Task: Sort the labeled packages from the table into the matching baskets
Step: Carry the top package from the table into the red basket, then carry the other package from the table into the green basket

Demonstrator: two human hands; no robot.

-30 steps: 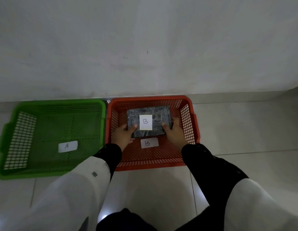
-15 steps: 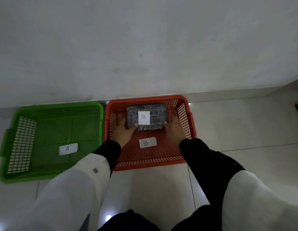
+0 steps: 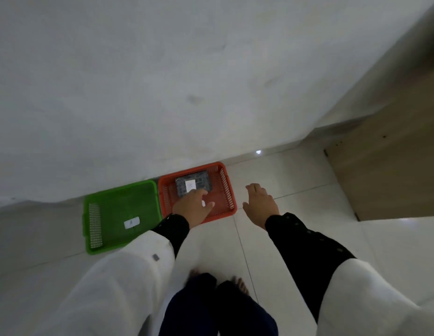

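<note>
The left hand (image 3: 192,206) hangs above the near half of the red basket (image 3: 231,190), palm down, fingers loosely spread and holding nothing; it covers the paper label on the basket floor, of which only a white sliver shows beside the thumb. The right hand (image 3: 260,203) is likewise empty, fingers relaxed and slightly apart, over the pale floor tiles (image 3: 296,190) just outside the basket's right wall. Both wrists come out of black cuffs under white sleeves (image 3: 128,282).

The package (image 3: 193,185), a dark grey wrapped parcel with a white label on top, lies flat in the far part of the red basket, clear of both hands; the letter on its label is too blurred to read. Touching the red basket's left wall sits the green basket (image 3: 92,229), which holds only a white label marked A (image 3: 131,222) on its floor. Both baskets stand on the tiles against the grey wall (image 3: 162,81). Bare feet (image 3: 240,286) and dark trousers show at the bottom edge, and a brown wooden panel (image 3: 393,166) stands at the right.
</note>
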